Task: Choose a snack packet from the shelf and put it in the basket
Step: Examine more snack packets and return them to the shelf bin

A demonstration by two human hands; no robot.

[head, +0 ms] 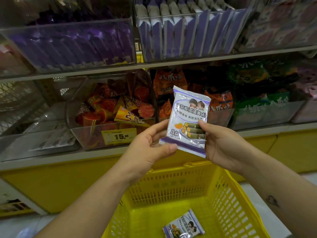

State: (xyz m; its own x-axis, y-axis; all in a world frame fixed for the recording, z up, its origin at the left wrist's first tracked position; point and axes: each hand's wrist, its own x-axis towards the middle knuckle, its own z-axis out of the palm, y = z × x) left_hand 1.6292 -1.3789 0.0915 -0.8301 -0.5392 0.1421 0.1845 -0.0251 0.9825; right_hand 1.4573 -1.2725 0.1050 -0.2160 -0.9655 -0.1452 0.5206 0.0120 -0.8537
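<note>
Left hand (151,146): thumb pressed on the lower left corner of the snack packet (188,117), fingers (157,127) curled round behind it, so it is clamped on the packet. Right hand (221,145): thumb tip on the packet's right edge and the other fingers hidden behind the wrapper; it grips the packet too. The packet is held upright between both hands, slightly tilted, printed face toward the person; white with purple bands at top and bottom. Directly below the hands: yellow basket (223,194), open top. A second packet (183,225) with the same print lies flat on its bottom. Beyond the fingers: shelf (42,158). Left of the left hand, a clear bin of cone-shaped snacks (116,107), red and orange, with a yellow price tag (119,135) reading 15 on its front. Behind the held packet, orange bags (169,81); further right, green bags (257,103). Above the hands, on the upper tier, rows of purple packets (73,43) and white-and-purple packets (188,31) standing on edge in clear bins.
</note>
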